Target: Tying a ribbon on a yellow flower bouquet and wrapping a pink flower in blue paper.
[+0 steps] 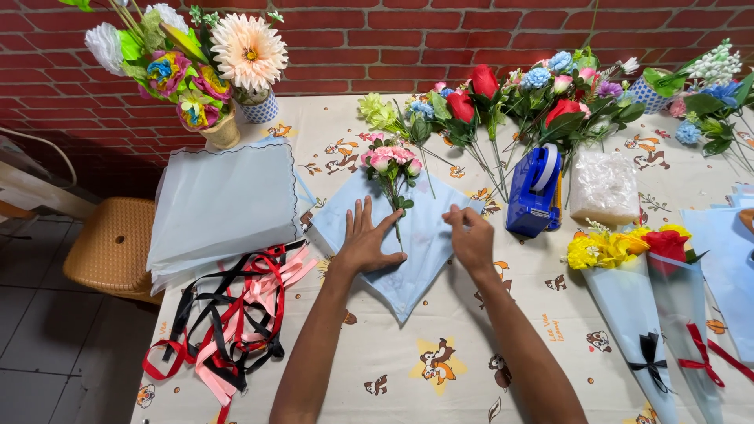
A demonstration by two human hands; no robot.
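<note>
The left hand [365,243] lies flat with fingers spread on the pale blue wrapping paper [416,259], just left of the stem of the small pink flower bunch [390,161]. The bunch lies between the two hands, its stem running straight up and away with the blooms at the far end. The right hand [471,235] pinches the paper's right edge, fingers pressed together, a little farther from the stem on the tabletop [440,385].

Clear plastic bag [603,188] beside blue dispenser [534,191]

Pale blue wrapping paper sheet [424,235] under pink artificial carnations [390,159]; cream surface [440,369] patterned with cartoon chipmunks; red, pink and black ribbons [228,322]; blue plastic tape dispenser [534,191]; red brick wall [377,39].
</note>
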